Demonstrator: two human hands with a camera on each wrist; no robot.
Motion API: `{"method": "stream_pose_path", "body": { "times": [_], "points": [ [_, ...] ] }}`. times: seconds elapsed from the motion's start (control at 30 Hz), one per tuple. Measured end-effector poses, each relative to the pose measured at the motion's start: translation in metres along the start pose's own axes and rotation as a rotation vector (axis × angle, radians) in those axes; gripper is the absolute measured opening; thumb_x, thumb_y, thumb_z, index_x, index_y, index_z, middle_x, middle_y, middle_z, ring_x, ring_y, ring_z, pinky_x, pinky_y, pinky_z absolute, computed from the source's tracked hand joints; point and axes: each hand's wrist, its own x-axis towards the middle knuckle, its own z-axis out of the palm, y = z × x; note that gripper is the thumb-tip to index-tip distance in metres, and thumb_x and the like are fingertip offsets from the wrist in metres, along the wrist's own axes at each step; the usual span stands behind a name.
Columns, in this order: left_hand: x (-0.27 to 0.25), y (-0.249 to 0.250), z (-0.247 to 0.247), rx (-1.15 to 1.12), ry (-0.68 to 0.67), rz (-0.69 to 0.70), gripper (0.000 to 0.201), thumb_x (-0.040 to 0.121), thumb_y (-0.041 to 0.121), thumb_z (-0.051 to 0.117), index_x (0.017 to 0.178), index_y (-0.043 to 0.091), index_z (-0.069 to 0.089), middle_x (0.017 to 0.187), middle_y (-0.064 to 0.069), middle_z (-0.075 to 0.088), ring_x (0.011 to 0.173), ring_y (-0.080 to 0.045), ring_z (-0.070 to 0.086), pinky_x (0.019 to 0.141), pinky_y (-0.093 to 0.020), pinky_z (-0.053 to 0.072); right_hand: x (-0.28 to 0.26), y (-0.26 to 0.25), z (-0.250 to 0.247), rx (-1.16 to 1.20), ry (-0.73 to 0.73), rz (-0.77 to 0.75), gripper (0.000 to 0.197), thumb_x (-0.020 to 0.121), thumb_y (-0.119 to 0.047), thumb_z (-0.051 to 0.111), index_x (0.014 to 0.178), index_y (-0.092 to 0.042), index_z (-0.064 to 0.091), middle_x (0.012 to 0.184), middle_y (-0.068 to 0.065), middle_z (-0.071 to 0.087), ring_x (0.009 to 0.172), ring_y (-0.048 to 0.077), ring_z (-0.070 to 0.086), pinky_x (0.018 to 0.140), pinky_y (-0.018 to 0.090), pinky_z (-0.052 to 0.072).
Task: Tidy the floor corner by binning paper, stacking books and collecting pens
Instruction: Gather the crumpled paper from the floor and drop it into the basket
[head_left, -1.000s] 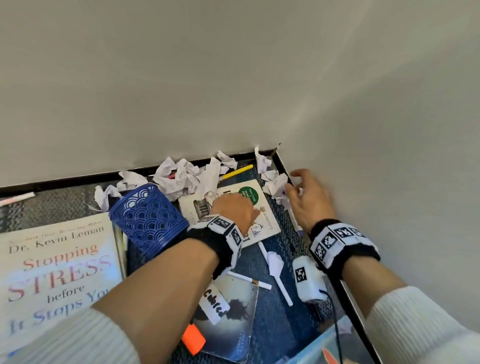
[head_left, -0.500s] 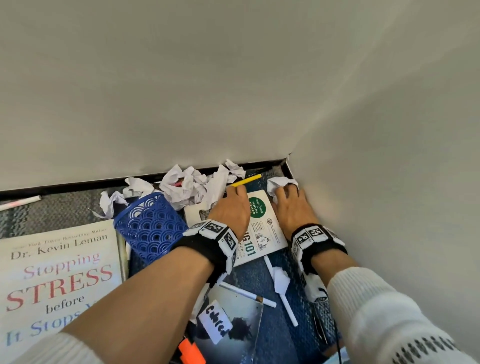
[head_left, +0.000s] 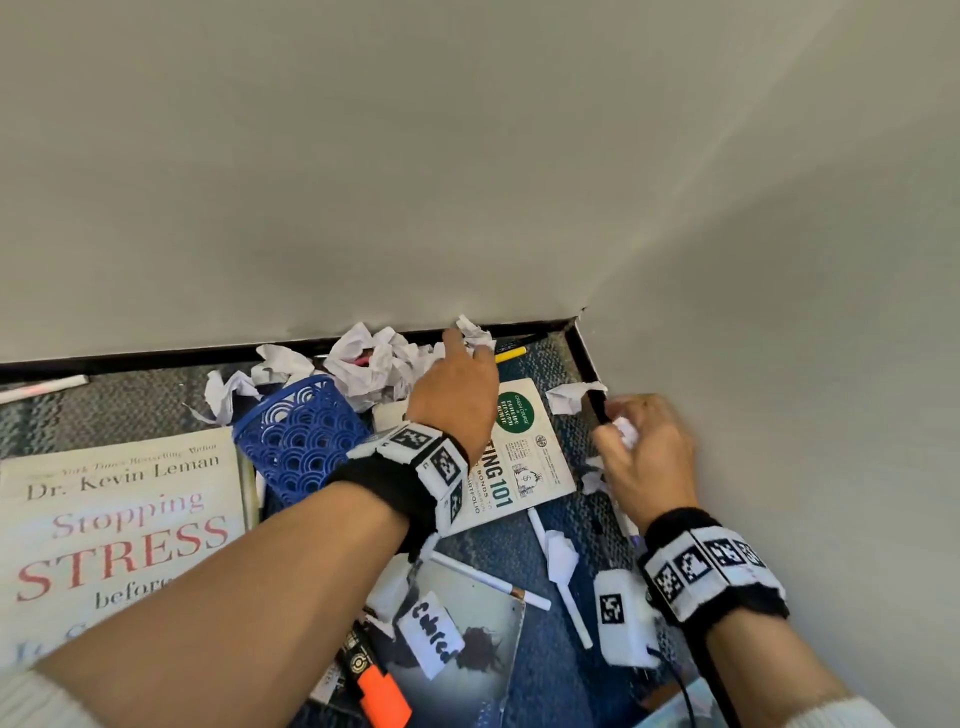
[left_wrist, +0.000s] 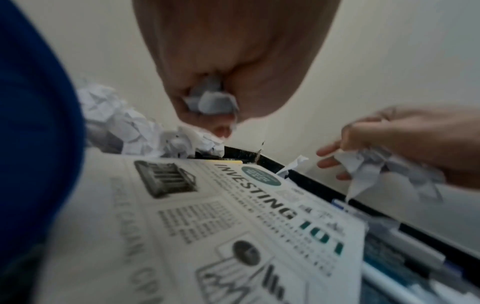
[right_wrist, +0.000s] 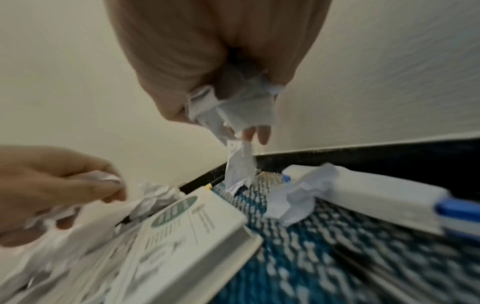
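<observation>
Over the book (head_left: 511, 457), the left hand (head_left: 457, 389) and right hand (head_left: 644, 457) each clutch a paper wad (right_wrist: 233, 102). Paper-binning is underway; more paper (head_left: 374, 364) lies beyond the book. Next, I judge: drop both wads into the basket (head_left: 298, 436) left of the book.

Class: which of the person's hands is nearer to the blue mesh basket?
Left. The left hand is just right of the blue mesh basket; the right hand is far off by the right wall.

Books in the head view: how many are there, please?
3: Stopping Stress at left, Investing 101 in the middle, a dark-covered book nearest the camera. A pale blue edge at bottom right may be another.
</observation>
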Motion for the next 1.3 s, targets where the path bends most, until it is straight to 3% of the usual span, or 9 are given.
{"method": "stream_pose_path", "body": {
  "times": [0.13,0.27,0.4,0.67,0.83,0.9,1.0,1.13,1.3],
  "points": [
    [0.000,-0.005,0.001,-0.023,0.131,-0.175,0.027,0.100,0.023,0.050,0.120,0.005,0.043,0.129,-0.015,0.035,0.084,-0.022,0.052,0.065,-0.032,0.040,0.026,-0.011,0.005,-0.006,-0.029,-0.055,0.028,0.089,-0.018,0.062,0.116,-0.011,0.059,0.122,0.004,0.059,0.107,0.018,0.060,0.095,0.027,0.046],
    [-0.010,-0.009,0.007,0.132,-0.004,-0.189,0.039,0.096,0.012,0.048,0.130,0.000,0.034,0.137,-0.021,0.035,0.113,-0.029,0.054,0.084,-0.032,0.050,0.051,-0.022,0.022,-0.367,-0.317,-0.265,0.024,0.089,0.000,0.055,0.113,-0.004,0.055,0.154,0.006,0.031,0.123,0.021,0.051,0.101,0.028,0.043],
    [-0.016,-0.020,0.002,0.085,0.015,-0.146,0.038,0.094,0.006,0.048,0.129,0.004,0.033,0.128,-0.015,0.044,0.106,-0.029,0.058,0.079,-0.035,0.050,0.051,-0.021,0.032,-0.429,-0.482,-0.227,0.014,0.092,-0.004,0.053,0.106,-0.004,0.053,0.121,0.016,0.059,0.099,0.030,0.060,0.085,0.039,0.051],
    [-0.015,-0.022,-0.013,-0.175,0.184,-0.123,0.039,0.094,0.007,0.046,0.131,0.007,0.034,0.114,-0.012,0.054,0.090,-0.030,0.060,0.065,-0.034,0.042,0.012,-0.017,-0.001,0.066,-0.016,0.041,0.014,0.087,-0.006,0.059,0.094,-0.012,0.049,0.075,0.003,0.058,0.062,0.022,0.058,0.052,0.027,0.049],
    [-0.029,0.013,-0.017,-0.201,0.214,0.078,0.025,0.094,0.030,0.035,0.094,0.014,0.055,0.086,-0.004,0.060,0.075,-0.023,0.059,0.068,-0.034,0.051,-0.034,0.000,-0.008,0.006,-0.163,0.038,0.046,0.090,-0.014,0.063,0.129,-0.031,0.045,0.091,-0.007,0.055,0.077,0.011,0.057,0.076,0.031,0.052],
    [-0.042,0.028,-0.010,-0.149,0.159,0.149,0.026,0.090,0.038,0.036,0.081,0.017,0.050,0.078,-0.004,0.059,0.072,-0.024,0.058,0.064,-0.032,0.047,-0.038,0.013,0.001,-0.192,-0.238,-0.020,0.060,0.089,-0.019,0.065,0.142,-0.032,0.039,0.103,-0.001,0.047,0.086,0.014,0.052,0.082,0.029,0.045],
    [-0.062,0.040,0.007,-0.041,-0.031,0.211,0.046,0.088,0.055,0.042,0.082,0.014,0.063,0.084,-0.007,0.062,0.081,-0.024,0.058,0.068,-0.033,0.049,-0.043,0.021,0.007,-0.271,-0.277,0.040,0.048,0.090,-0.024,0.061,0.136,-0.019,0.049,0.115,0.007,0.045,0.098,0.026,0.055,0.089,0.036,0.047],
    [-0.081,0.042,0.029,-0.002,-0.225,0.470,0.031,0.089,0.027,0.057,0.108,0.004,0.064,0.116,-0.009,0.046,0.108,-0.024,0.045,0.088,-0.038,0.047,-0.067,0.024,0.009,-0.284,-0.322,0.009,0.029,0.089,-0.019,0.061,0.117,-0.015,0.058,0.113,0.006,0.048,0.092,0.028,0.058,0.083,0.041,0.051],
    [-0.090,0.048,0.048,0.029,-0.377,0.630,0.050,0.083,0.007,0.066,0.128,0.009,0.044,0.122,-0.011,0.042,0.101,-0.031,0.055,0.081,-0.044,0.053,-0.067,0.028,-0.002,-0.173,-0.164,0.058,0.014,0.093,-0.018,0.057,0.103,-0.009,0.062,0.096,0.007,0.060,0.080,0.020,0.053,0.072,0.027,0.040]
  ]
}}
